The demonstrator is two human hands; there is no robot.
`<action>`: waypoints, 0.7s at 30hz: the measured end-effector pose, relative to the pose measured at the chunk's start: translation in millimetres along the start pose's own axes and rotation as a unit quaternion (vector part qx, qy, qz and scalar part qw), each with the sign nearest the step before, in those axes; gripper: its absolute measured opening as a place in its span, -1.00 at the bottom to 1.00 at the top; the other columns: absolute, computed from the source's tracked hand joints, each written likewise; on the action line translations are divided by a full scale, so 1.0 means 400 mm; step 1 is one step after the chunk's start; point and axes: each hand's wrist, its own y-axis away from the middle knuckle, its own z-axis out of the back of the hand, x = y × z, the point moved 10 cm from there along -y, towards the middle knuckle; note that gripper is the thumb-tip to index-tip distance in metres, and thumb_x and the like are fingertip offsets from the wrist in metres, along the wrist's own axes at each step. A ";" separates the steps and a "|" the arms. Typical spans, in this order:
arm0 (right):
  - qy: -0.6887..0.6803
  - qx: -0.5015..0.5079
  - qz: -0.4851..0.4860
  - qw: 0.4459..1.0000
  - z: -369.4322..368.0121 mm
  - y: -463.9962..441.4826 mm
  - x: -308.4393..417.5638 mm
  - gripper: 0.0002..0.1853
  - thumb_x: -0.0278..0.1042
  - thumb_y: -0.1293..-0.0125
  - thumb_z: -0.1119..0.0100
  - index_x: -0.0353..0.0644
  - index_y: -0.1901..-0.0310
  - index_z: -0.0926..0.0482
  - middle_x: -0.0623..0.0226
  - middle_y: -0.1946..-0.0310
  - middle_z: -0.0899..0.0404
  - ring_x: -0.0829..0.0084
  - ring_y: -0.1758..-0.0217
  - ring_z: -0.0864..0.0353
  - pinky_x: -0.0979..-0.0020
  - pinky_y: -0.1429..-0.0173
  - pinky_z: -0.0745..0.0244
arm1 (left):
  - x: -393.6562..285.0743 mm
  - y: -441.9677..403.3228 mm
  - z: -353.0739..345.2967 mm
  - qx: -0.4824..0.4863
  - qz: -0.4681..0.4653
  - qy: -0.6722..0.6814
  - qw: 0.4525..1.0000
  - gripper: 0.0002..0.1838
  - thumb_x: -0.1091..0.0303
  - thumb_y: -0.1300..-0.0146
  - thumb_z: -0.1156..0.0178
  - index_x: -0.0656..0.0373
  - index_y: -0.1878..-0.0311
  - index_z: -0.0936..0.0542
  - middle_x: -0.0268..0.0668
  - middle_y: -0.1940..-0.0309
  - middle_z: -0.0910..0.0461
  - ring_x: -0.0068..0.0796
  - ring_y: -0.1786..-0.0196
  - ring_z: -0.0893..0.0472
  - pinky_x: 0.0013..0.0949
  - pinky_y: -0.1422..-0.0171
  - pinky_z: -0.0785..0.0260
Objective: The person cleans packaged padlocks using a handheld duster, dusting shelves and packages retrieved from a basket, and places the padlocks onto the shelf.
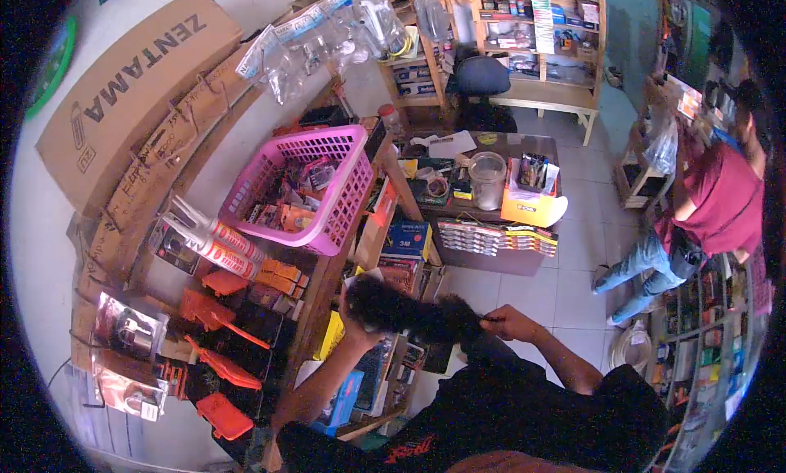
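A black fluffy duster (pixel 413 312) stretches between my two hands in front of my body. My right hand (pixel 509 323) is closed round its right end, with the fingers curled. At the other end, my left hand (pixel 358 330) grips the fluffy part, which hides most of its fingers. Just left of that hand is the wooden edge of a shelf (pixel 315 297). A pink plastic basket (pixel 348 203) with small packaged goods sits on the shelf, beyond my left hand.
White sealant tubes (pixel 221 244) and orange-red tools (pixel 217 309) lie on the left shelf. A low dark cabinet (pixel 491 260) holds a clear jar (pixel 487 178). At the right, another person in a red shirt (pixel 725 195) stands by stocked shelves (pixel 704 334).
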 end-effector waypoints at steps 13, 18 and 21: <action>0.090 0.168 -0.040 0.981 -0.047 -0.067 -0.034 -0.59 -0.09 -0.35 -0.12 -0.11 0.61 -0.40 0.62 0.74 -0.18 0.71 0.67 -0.14 0.53 0.61 -0.01 | 0.082 0.080 0.044 0.112 -0.285 0.279 0.910 -0.33 -0.26 -0.20 0.05 0.02 -0.22 -0.41 -0.28 0.03 -0.55 -0.19 0.00 -0.55 -0.07 -0.11 -0.39; 0.090 0.139 -0.133 0.977 -0.039 -0.167 -0.113 -0.61 -0.13 -0.33 -0.14 -0.11 0.62 -0.41 0.57 0.75 -0.25 0.70 0.69 -0.19 0.52 0.63 -0.04 | 0.091 0.214 0.226 -0.119 -0.422 0.196 0.877 -0.39 -0.16 -0.31 0.17 0.01 -0.29 -0.35 -0.28 -0.19 -0.43 -0.20 -0.25 -0.39 -0.09 -0.38 -0.15; 0.134 0.275 -0.084 0.948 -0.078 -0.255 -0.127 -0.62 -0.17 -0.32 -0.15 -0.12 0.62 -0.41 0.55 0.74 -0.28 0.69 0.73 -0.18 0.52 0.66 -0.03 | 0.065 0.298 0.243 -0.473 -0.278 -0.339 0.764 -0.43 -0.08 -0.31 0.10 0.05 -0.25 -0.38 -0.27 -0.18 -0.43 -0.21 -0.28 -0.35 -0.11 -0.41 -0.11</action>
